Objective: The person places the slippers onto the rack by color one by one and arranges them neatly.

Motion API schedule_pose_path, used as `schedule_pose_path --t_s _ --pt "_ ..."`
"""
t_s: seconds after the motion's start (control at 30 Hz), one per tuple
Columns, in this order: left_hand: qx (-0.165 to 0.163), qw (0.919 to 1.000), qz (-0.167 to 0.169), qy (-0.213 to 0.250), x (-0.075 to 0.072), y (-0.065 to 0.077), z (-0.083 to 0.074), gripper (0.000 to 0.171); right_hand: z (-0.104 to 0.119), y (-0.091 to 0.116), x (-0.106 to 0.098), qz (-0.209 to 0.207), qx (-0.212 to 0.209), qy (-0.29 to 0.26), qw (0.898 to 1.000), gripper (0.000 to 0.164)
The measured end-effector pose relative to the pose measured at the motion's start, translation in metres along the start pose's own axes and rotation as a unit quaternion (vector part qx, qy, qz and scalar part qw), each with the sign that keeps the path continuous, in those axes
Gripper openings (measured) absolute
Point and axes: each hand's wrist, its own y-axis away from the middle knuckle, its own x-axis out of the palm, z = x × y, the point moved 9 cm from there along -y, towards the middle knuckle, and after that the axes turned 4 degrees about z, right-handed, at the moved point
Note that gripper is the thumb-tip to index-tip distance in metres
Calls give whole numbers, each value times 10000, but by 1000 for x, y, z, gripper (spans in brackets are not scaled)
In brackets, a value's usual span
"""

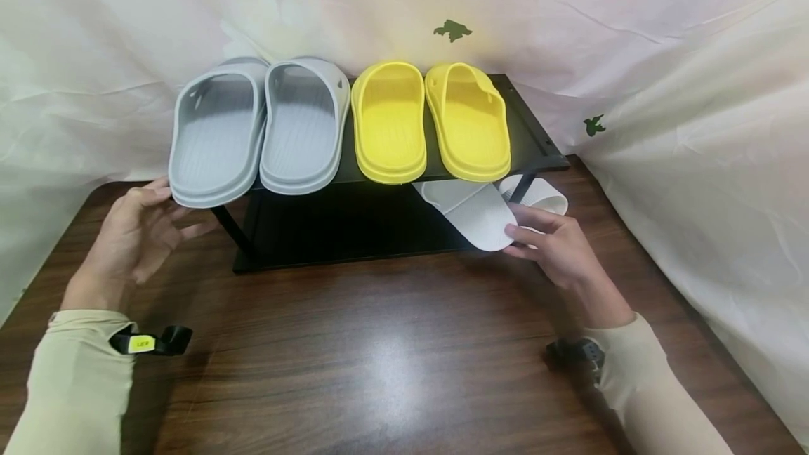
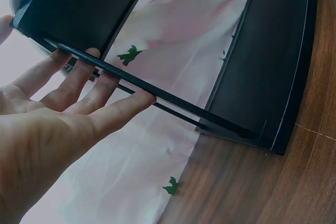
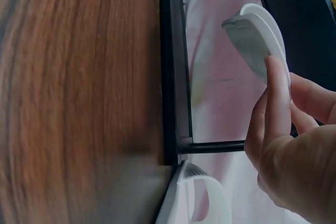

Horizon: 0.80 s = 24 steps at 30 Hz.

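Note:
A black two-tier shoe rack (image 1: 537, 139) stands on a wooden table. My right hand (image 1: 556, 244) pinches a white slipper (image 1: 480, 220) by its near end, thumb on one face and fingers on the other. That slipper slants between the two shelves at the rack's right side, its far part hidden under the top shelf. At the left end, my left hand (image 1: 142, 227) touches the rack's side bar (image 2: 178, 106) with extended fingers, its thumb up by the top shelf's corner. Another white slipper (image 1: 550, 199) lies beyond the right leg, beside the rack.
Two grey clogs (image 1: 218, 132) and two yellow clogs (image 1: 388, 121) sit side by side on the top shelf, their open heels facing me. The black lower shelf (image 1: 335, 230) lies close over the wooden table (image 1: 354, 343). A pale curtain (image 1: 695, 90) hangs behind and along both sides.

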Motion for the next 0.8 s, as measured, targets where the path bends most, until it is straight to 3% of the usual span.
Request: schedule_pose_path --t_s 0.53,0.8 --pt "50 9998 -58 174 -3 2 -1 50 -13 -4 11 -268 -75 -1022 9944 64" --pt "50 9995 104 279 -1 -1 1 52 -23 -4 11 -422 60 -1218 9916 62"
